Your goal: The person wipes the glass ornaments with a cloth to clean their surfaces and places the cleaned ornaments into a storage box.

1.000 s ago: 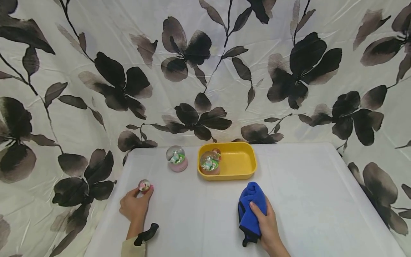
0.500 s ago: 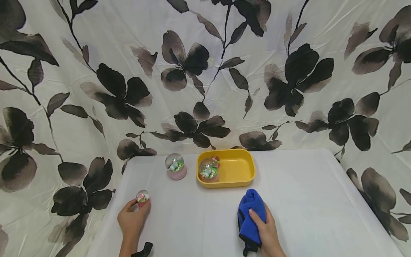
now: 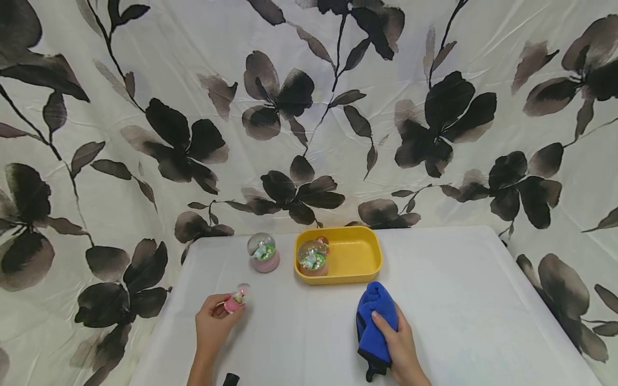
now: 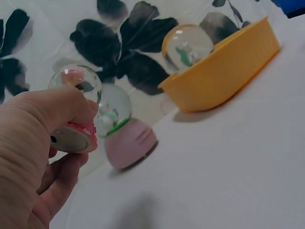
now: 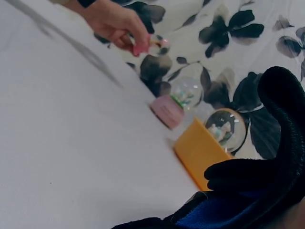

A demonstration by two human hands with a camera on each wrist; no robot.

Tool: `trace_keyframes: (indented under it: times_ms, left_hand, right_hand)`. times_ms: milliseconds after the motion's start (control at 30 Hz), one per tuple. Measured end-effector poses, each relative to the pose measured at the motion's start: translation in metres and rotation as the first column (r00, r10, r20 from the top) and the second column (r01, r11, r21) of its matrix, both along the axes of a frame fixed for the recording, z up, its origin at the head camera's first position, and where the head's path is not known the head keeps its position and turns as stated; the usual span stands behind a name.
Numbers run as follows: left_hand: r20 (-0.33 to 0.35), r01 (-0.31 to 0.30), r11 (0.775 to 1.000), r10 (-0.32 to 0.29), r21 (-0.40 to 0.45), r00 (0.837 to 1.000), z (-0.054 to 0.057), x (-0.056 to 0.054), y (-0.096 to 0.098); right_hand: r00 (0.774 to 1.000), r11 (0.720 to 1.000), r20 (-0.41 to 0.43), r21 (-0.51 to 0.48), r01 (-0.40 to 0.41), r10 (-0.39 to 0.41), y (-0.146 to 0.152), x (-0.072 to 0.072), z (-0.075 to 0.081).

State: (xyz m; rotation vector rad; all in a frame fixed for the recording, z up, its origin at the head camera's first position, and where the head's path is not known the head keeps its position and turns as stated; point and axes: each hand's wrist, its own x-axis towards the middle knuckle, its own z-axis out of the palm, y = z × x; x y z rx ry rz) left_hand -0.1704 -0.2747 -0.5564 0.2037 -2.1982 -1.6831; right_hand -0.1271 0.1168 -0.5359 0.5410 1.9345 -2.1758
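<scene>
The left hand pinches a small snow globe, tilted, above the white tabletop; the right hand grips a blue cloth. The globe could drop if the fingertip pinch loosens; the left hand partly hides the contact, so firmness is unclear. The tabletop extends beneath both hands; a floral curtain hangs beyond them.

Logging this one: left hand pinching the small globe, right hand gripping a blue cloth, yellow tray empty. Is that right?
Not quite: the yellow tray isn't empty. The head view shows a snow globe at its left end, a small reddish item partly hidden behind it. The rest holds: left hand pinching the small globe, right hand gripping the blue cloth.
</scene>
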Motion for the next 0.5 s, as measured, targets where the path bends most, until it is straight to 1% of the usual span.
trace_keyframes:
  times_ms: [67, 100, 200, 300, 433, 500]
  left_hand:
    - [-0.023, 0.034, 0.999, -0.034, -0.008, 0.999, 0.008, -0.004, 0.010]
    - [-0.027, 0.043, 0.999, -0.043, -0.006, 0.999, 0.007, -0.003, 0.012]
    - [-0.033, 0.081, 0.997, -0.082, -0.016, 0.996, 0.000, -0.007, 0.018]
    - [-0.006, 0.134, 0.991, -0.134, -0.017, 0.991, -0.009, -0.010, 0.026]
    - [0.045, 0.189, 0.981, -0.187, -0.034, 0.981, -0.014, -0.005, 0.041]
    - [0.059, 0.210, 0.977, -0.207, -0.039, 0.976, -0.015, -0.003, 0.048]
  right_hand:
    - [1.000, 1.000, -0.004, -0.004, -0.008, 0.008, 0.001, -0.005, 0.002]
    - [1.000, 1.000, -0.001, -0.007, -0.011, 0.011, 0.000, -0.005, 0.002]
    - [1.000, 1.000, -0.020, -0.010, -0.016, 0.016, -0.001, -0.007, 0.002]
    - [1.000, 1.000, -0.019, -0.002, -0.011, 0.011, -0.002, -0.009, 0.002]
    - [1.000, 1.000, 0.009, 0.003, -0.023, 0.023, -0.004, -0.008, 0.002]
    - [1.000, 1.000, -0.002, 0.009, -0.025, 0.025, -0.006, -0.008, 0.001]
